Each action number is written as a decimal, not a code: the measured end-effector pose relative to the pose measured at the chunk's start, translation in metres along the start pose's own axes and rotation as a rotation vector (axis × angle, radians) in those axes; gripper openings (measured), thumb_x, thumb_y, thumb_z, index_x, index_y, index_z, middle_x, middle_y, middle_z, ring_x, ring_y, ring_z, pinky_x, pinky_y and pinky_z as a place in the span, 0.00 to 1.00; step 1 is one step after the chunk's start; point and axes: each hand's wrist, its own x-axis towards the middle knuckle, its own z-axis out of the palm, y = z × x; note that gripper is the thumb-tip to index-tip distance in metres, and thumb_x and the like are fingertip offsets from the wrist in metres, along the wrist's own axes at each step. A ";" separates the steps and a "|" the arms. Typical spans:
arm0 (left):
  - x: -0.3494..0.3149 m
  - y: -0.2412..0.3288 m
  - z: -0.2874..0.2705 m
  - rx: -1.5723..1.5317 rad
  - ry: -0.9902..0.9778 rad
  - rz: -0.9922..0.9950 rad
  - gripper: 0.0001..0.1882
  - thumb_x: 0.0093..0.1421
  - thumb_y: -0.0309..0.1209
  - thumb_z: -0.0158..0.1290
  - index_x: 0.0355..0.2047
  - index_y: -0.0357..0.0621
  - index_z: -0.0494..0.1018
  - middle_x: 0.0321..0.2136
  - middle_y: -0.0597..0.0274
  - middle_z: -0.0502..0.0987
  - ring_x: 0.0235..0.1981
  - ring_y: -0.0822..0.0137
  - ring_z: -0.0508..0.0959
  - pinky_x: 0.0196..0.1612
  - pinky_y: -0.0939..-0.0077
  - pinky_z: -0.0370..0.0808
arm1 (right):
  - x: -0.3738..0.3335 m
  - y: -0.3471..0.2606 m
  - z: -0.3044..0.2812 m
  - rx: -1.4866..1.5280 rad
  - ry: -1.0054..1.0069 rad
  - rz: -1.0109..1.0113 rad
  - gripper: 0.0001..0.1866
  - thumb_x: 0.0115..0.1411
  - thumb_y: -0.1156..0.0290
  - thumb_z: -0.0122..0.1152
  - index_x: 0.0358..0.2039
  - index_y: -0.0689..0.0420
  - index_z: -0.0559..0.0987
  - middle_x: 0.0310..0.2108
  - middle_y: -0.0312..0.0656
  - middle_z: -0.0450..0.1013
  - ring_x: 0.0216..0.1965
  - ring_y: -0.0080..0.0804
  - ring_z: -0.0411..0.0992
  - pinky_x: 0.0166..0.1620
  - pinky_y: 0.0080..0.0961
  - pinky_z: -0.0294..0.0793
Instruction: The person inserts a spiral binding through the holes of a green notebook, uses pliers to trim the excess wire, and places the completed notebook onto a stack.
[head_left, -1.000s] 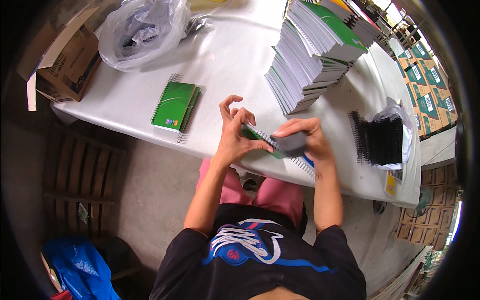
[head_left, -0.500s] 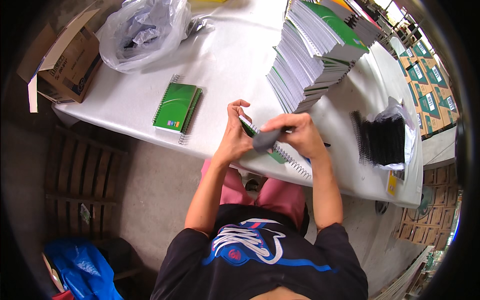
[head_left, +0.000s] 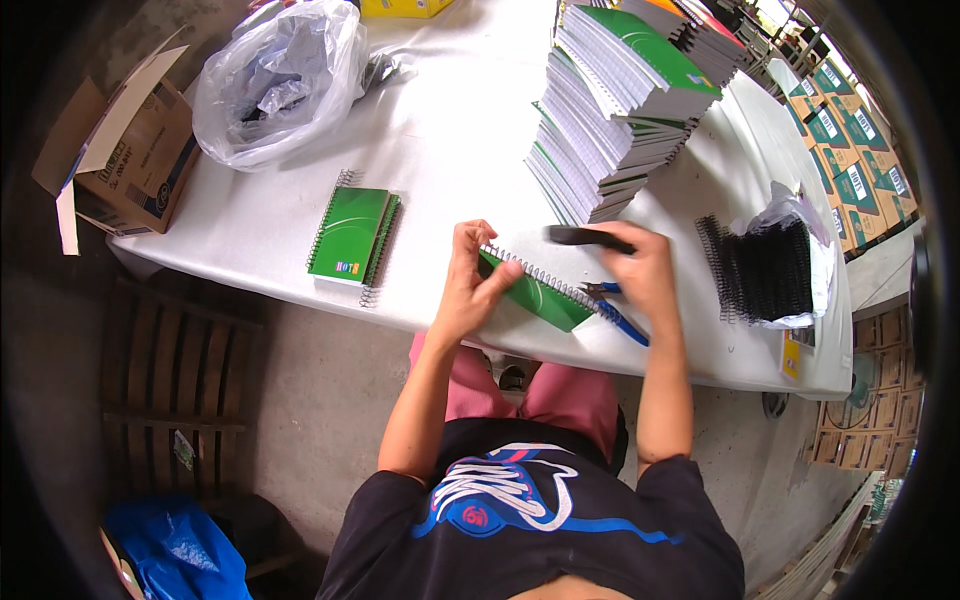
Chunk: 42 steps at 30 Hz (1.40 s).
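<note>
My left hand [head_left: 468,287] is closed on a small green spiral notebook [head_left: 545,300], thumb on its cover, at the table's near edge. A wire coil runs along the notebook's upper edge. My right hand [head_left: 642,272] grips a dark grey tool [head_left: 582,236] with a blunt, rounded end, raised just above the coil; motion blur hides its exact kind. Blue-handled pliers [head_left: 622,320] lie by the notebook's right end, below my right hand. Farther left, a small pile of green spiral notebooks [head_left: 348,232] rests on the table.
A tall stack of notebooks [head_left: 610,140] leans at the back. Black binding coils [head_left: 768,272] lie on plastic at the right. A clear plastic bag [head_left: 225,110] and an open cardboard box [head_left: 140,170] stand left, a yellow box [head_left: 405,8] behind. Cartons [head_left: 850,150] are piled beyond the table.
My right hand has moved right and lifted the dark tool off the notebook. The coil, earlier jutting far past the notebook, now lies along its edge. The pliers have come into clearer view.
</note>
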 end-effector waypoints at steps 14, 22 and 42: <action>-0.010 0.055 0.003 -0.307 0.492 -0.030 0.11 0.45 0.17 0.64 0.23 0.40 0.71 0.23 0.65 0.76 0.25 0.78 0.72 0.32 0.84 0.70 | -0.092 0.033 -0.004 -0.727 -0.019 -0.024 0.24 0.59 0.59 0.55 0.56 0.43 0.69 0.52 0.46 0.63 0.53 0.45 0.60 0.55 0.45 0.58; -0.020 0.060 0.008 0.251 0.532 0.348 0.15 0.38 0.15 0.67 0.23 0.38 0.71 0.22 0.62 0.73 0.28 0.70 0.72 0.30 0.79 0.70 | -0.076 -0.075 0.029 -0.286 0.065 -0.245 0.18 0.58 0.57 0.56 0.49 0.41 0.77 0.41 0.43 0.66 0.44 0.40 0.64 0.49 0.38 0.60; -0.026 0.063 0.005 0.254 0.520 0.371 0.13 0.38 0.14 0.64 0.21 0.38 0.71 0.24 0.60 0.74 0.27 0.69 0.72 0.30 0.78 0.71 | -0.067 -0.088 0.038 -0.237 -0.060 -0.260 0.17 0.59 0.58 0.55 0.48 0.47 0.77 0.35 0.39 0.69 0.35 0.33 0.67 0.39 0.31 0.64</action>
